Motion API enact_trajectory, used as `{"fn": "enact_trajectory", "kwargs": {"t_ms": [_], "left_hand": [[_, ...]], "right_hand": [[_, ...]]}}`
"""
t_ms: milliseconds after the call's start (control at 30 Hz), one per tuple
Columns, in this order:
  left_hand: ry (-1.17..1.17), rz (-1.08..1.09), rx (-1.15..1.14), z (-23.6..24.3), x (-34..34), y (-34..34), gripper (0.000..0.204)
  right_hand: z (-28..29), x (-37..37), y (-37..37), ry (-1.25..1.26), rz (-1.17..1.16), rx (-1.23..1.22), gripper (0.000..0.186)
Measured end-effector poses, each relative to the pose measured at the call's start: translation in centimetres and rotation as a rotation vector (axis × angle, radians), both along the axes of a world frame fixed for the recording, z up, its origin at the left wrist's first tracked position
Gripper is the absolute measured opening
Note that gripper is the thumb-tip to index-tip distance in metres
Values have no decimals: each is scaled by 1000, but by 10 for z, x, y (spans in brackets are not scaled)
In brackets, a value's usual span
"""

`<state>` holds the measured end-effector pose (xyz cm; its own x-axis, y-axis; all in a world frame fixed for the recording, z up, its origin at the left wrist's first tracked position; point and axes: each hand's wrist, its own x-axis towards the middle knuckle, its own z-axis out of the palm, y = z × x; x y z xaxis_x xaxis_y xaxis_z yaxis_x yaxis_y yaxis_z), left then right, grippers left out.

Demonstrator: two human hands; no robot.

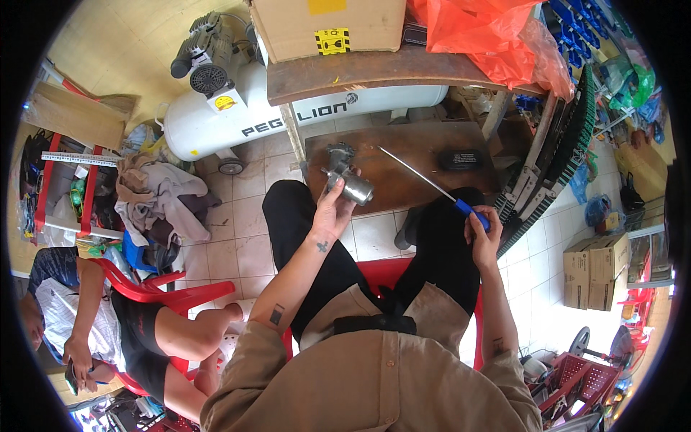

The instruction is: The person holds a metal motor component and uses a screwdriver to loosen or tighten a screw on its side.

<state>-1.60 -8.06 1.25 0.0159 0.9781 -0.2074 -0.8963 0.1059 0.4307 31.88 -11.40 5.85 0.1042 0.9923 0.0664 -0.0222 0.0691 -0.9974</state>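
My left hand [331, 212] is closed around a small silver-grey metal motor [358, 190], held up over my knees. The motor has a rounded can at one end and a darker, irregular housing at the other. In my right hand [485, 234], above my right thigh, is a long screwdriver [463, 206] gripped by its blue handle. Its thin steel shaft slants up and to the left, and the tip stays apart from the motor. Beyond both hands lies a low brown wooden board [403, 191] bearing a flat black case [461, 159].
A wooden bench [345, 81] carries a cardboard box [327, 21] and an orange plastic bag [475, 29]. Behind it stands a white air compressor [205, 108]. Long dark rails [543, 173] lean at the right. Another person [86, 309] sits at the left, near piled cloths [162, 187].
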Motion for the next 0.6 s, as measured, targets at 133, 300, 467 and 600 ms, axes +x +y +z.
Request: {"fn": "enact_trajectory", "kwargs": {"t_ms": [133,300,467,600], "left_hand": [[-208,-18,11,-1,-4,1,70],[-482,-186,100,-5,-14,-1,86],[-478,-64,-184,6,-7,-1,54],[-575,-148,-125,0,-11,-3,54]], "right_hand": [[1,-4,1,-98,-14,-2,11],[5,-8,1,-161,-14,-29,12],[5,-7,0,-209,-25,-36,12],[3,-8,0,-212,0,-40,13]]}}
